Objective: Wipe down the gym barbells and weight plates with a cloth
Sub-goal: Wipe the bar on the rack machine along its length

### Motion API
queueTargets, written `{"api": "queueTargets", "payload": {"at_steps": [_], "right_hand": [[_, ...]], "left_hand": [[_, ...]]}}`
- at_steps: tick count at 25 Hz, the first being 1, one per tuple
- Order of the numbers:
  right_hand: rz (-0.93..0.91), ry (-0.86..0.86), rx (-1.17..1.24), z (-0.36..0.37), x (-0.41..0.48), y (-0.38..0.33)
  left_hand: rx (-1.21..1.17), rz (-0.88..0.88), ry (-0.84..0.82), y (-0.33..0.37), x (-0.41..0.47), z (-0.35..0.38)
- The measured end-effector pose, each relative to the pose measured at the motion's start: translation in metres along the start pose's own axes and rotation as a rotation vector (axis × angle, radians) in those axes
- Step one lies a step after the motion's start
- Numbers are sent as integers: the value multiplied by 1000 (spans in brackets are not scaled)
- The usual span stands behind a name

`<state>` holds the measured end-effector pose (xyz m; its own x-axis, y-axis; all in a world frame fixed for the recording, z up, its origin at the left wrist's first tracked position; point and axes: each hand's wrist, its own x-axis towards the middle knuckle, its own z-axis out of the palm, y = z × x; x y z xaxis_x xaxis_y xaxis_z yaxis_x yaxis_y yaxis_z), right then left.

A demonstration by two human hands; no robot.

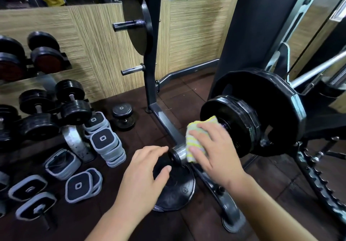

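Observation:
A barbell sleeve (180,153) of bare metal sticks out toward me from two black weight plates, a small one (234,121) in front of a large one (277,98). My right hand (215,152) presses a yellow-and-white striped cloth (194,137) around the sleeve, close to the small plate. My left hand (144,175) hovers just left of the sleeve's end with fingers spread, holding nothing. Under the sleeve, another black plate (177,190) lies flat on the floor.
A plate tree (149,57) with a hung plate and bare pegs stands behind. Dumbbells (71,107) fill a rack at left, and several grey-edged square weights (106,139) lie on the dark floor. The rack's base bar (221,190) runs under my right arm.

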<state>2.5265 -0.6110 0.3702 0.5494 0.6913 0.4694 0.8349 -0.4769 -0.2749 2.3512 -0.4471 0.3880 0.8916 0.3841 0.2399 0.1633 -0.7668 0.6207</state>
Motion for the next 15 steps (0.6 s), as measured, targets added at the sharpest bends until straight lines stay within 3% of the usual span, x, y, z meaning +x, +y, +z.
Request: {"api": "queueTargets", "payload": {"at_steps": [4,7,12,15], "right_hand": [[202,137,64,25,-20,-17],[232,218,256,52,-57,-42],[461,416,480,58,-45,-30],[338,354,515,70,-54,-67]], "left_hand": [[-17,15,-11,3,3,-1],[-8,28,-27,5,4,1],[4,29,-40,4,6,1],[17,39,-41,2,7,1]]}}
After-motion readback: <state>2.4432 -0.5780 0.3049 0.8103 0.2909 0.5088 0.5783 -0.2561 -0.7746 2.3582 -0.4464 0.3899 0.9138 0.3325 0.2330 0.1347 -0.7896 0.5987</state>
